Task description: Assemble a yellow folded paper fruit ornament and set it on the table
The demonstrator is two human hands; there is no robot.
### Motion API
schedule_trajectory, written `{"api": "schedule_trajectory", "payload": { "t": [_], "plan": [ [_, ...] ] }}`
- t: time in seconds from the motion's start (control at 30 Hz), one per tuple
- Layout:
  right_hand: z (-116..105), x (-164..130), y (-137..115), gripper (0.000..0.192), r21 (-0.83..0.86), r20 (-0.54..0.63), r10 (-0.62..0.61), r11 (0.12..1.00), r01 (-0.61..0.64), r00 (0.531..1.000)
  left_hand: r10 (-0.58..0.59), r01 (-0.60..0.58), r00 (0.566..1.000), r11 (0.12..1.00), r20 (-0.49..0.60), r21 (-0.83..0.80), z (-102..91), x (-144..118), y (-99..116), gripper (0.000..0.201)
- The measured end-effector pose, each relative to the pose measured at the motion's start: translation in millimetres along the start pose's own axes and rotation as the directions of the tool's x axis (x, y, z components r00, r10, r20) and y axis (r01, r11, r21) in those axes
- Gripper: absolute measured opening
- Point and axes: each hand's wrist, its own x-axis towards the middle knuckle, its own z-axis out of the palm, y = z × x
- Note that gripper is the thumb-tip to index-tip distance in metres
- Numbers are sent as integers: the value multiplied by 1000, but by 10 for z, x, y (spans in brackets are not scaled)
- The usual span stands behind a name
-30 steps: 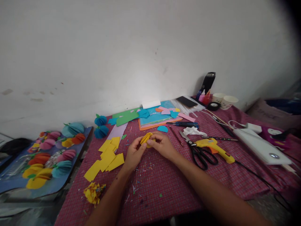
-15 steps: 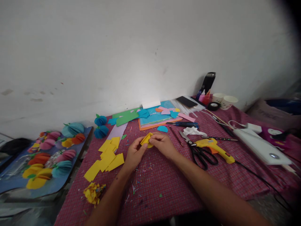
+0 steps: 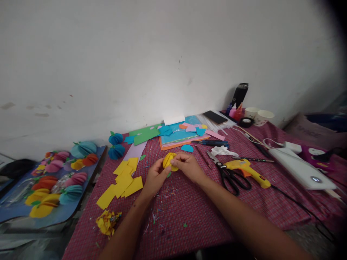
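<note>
Hands (image 3: 170, 171) mid-cloth, edges well apart

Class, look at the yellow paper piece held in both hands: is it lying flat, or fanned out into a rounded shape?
Fanned out. The yellow paper piece bulges into a rounded, ribbed ball between the left hand and right hand.

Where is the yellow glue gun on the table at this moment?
In the head view, the yellow glue gun lies on the red checked tablecloth, to the right of the right hand, just beside the black-handled scissors.
</note>
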Motion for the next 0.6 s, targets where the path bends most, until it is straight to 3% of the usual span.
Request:
{"api": "schedule_trajectory", "payload": {
  "t": [0.23, 0.43, 0.6],
  "plan": [
    [-3, 7, -21, 26, -33, 43, -25, 999, 26, 999, -18, 15, 991, 1000, -132, -23, 20, 15, 1, 43],
    [-11, 9, -9, 27, -110, 44, 0, 994, 5, 999, 32, -33, 999, 999, -36, -11, -12, 31, -52, 38],
    [0, 11, 7, 29, -131, 65, -27, 991, 35, 997, 42, -41, 999, 999, -27, 13, -21, 29, -70, 38]
  ]
}}
